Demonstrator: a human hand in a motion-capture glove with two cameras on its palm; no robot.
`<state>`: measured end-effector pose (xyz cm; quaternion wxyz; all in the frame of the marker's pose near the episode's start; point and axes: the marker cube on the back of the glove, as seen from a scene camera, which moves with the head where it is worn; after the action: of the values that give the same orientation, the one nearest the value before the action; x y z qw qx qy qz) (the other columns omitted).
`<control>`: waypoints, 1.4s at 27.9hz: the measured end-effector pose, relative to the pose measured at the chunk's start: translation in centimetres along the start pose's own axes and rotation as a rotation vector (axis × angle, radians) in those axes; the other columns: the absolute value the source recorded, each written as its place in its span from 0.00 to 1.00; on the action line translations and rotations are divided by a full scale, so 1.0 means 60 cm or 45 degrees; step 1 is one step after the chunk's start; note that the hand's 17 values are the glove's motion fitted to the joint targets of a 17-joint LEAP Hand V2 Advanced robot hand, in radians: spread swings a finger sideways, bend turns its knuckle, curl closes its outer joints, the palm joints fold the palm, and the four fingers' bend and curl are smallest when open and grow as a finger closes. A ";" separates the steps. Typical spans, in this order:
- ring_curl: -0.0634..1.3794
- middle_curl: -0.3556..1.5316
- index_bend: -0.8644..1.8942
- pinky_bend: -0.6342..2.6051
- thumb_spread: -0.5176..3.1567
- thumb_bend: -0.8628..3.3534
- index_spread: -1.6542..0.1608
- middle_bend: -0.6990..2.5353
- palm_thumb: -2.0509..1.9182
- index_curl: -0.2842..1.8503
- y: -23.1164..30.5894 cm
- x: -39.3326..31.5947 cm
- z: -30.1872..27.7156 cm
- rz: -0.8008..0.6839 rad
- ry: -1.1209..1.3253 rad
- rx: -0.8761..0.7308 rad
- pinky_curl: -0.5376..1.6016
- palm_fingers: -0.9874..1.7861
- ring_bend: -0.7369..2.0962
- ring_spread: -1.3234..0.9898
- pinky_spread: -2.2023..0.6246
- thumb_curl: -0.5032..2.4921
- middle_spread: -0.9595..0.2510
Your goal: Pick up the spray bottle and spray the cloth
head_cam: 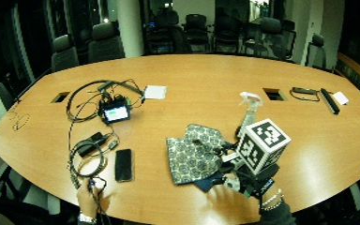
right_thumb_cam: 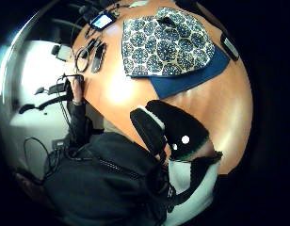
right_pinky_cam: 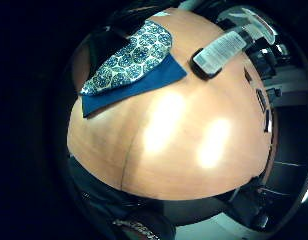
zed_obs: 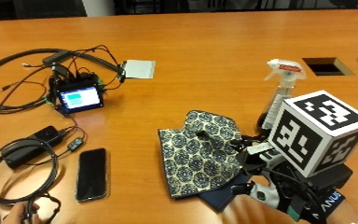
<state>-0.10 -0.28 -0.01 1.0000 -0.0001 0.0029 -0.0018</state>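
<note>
The spray bottle (zed_obs: 279,91) stands upright on the tabletop (zed_obs: 203,51) beside the patterned cloth (zed_obs: 199,151). The gloved right hand (zed_obs: 278,186) hovers near both, holding nothing; how wide its grip is, I cannot tell

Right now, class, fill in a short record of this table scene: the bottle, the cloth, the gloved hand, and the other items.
bottle: spray bottle stands upright on the table, beside the cloth, untouched
cloth: patterned cloth lies flat over a blue cloth
hand: gloved right hand hovers near the cloths, holding nothing; fingers not clearly seen
other items: phone, small screen device, cables
task stage: bottle not yet picked up
</note>
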 end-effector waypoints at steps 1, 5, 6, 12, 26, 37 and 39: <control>0.09 0.22 0.38 0.31 0.25 0.25 0.80 0.29 0.59 0.15 -0.001 -0.001 0.000 -0.003 0.002 -0.001 0.29 0.53 0.37 0.56 0.82 0.19 0.77; 0.13 0.25 0.37 0.32 0.32 0.25 0.75 0.29 0.60 0.18 -0.008 -0.004 0.001 -0.013 0.012 -0.015 0.32 0.52 0.37 0.55 0.83 0.19 0.77; 0.14 0.25 0.37 0.32 0.33 0.25 0.74 0.29 0.60 0.19 -0.007 -0.003 0.002 -0.011 0.012 -0.017 0.33 0.52 0.38 0.55 0.84 0.19 0.76; 0.18 0.28 0.34 0.34 0.39 0.24 0.70 0.29 0.61 0.19 -0.003 0.000 -0.003 0.007 0.015 -0.003 0.36 0.49 0.40 0.55 0.85 0.20 0.77; 0.20 0.31 0.36 0.34 0.44 0.23 0.68 0.28 0.63 0.21 -0.008 0.006 -0.020 0.005 0.046 0.009 0.38 0.49 0.40 0.55 0.86 0.22 0.77; 0.22 0.33 0.37 0.33 0.45 0.22 0.68 0.28 0.63 0.23 -0.018 -0.001 -0.005 -0.012 0.029 -0.018 0.39 0.49 0.40 0.55 0.86 0.23 0.76; 0.22 0.33 0.37 0.33 0.45 0.21 0.68 0.28 0.63 0.23 -0.022 -0.002 -0.002 -0.012 0.019 -0.019 0.39 0.49 0.40 0.55 0.86 0.23 0.76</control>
<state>-0.23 -1.57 -0.11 0.9999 -0.0075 0.0102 -0.0066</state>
